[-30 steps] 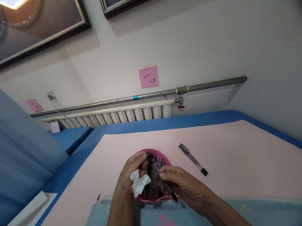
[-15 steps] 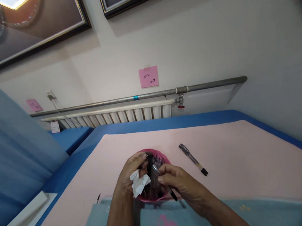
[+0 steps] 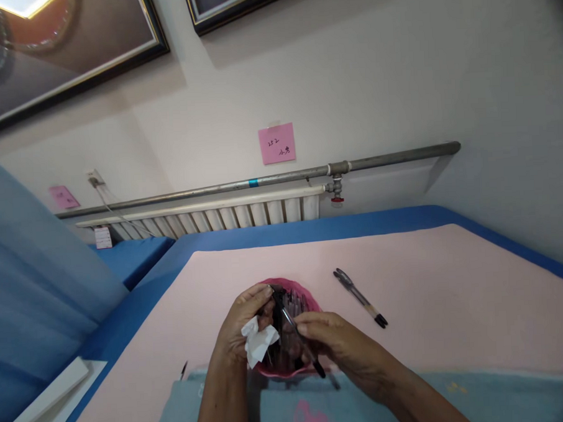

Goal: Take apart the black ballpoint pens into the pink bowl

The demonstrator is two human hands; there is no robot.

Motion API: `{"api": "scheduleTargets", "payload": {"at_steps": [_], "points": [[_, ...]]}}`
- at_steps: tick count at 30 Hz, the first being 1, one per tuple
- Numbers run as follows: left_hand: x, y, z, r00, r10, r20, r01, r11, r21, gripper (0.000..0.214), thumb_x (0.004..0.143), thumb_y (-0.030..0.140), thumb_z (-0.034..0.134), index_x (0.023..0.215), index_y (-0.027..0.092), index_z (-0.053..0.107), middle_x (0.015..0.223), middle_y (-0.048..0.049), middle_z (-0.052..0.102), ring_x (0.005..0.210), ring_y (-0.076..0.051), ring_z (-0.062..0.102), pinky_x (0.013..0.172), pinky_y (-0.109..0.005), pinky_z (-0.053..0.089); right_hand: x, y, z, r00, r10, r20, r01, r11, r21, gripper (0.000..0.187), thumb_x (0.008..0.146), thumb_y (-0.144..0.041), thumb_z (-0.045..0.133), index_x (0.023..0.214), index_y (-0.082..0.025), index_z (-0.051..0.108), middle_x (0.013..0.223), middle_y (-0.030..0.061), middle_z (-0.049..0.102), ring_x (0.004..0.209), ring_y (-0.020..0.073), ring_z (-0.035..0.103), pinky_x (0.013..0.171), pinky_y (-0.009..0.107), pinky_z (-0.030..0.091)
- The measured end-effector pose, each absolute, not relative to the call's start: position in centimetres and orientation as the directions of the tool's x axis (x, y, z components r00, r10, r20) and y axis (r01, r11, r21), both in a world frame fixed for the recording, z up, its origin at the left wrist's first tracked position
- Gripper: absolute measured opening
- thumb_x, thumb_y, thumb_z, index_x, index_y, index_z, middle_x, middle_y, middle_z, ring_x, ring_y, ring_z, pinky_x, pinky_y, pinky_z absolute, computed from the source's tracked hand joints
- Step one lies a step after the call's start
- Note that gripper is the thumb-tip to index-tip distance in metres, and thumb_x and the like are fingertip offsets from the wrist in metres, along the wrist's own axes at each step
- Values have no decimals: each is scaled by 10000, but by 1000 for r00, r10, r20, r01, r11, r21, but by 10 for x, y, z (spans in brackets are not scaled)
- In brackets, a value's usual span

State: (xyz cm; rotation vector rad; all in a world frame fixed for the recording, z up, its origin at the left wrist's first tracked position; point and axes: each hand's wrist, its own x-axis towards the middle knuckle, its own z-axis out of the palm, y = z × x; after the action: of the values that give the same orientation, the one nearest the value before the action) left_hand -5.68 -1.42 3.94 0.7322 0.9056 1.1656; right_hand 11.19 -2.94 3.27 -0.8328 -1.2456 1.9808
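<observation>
A pen (image 3: 291, 322) slants over a pink basket (image 3: 288, 373) that is filled with many pens. My left hand (image 3: 244, 318) pinches its dark upper end between thumb and fingers. Crumpled against the lower fingers of that hand is a white tissue (image 3: 260, 341). With thumb and fingertips, my right hand (image 3: 331, 333) grips the barrel about midway, and the black lower end points down toward me. To the right, two pens (image 3: 360, 298) lie side by side on the pink sheet (image 3: 430, 304). The hands hide part of the basket's contents.
A light blue cloth (image 3: 374, 406) runs along the near edge, with a thin dark-tipped object (image 3: 184, 369) beside it at left. Behind the blue bed edge (image 3: 310, 230) are a radiator (image 3: 244, 214) and a metal pipe (image 3: 391, 159). A blue curtain (image 3: 36, 259) hangs at left.
The pen's lower end has swung slightly left, and my right hand has shifted a little along with it. My left hand and the tissue have barely moved.
</observation>
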Motion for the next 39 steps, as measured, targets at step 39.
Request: {"api": "scheduleTargets", "payload": {"at_steps": [39], "points": [[-84,-8,23,-124,955,-270,-100,258,961,338,512,378,798,672,124,642,475,36,547,422,-78,435,431,-211,290,122,-13,24,-381,893,-241,44,-243,-969,40,590,-219,520,606,-183,517,471,-71,426,437,65,285,428,213,188]]}}
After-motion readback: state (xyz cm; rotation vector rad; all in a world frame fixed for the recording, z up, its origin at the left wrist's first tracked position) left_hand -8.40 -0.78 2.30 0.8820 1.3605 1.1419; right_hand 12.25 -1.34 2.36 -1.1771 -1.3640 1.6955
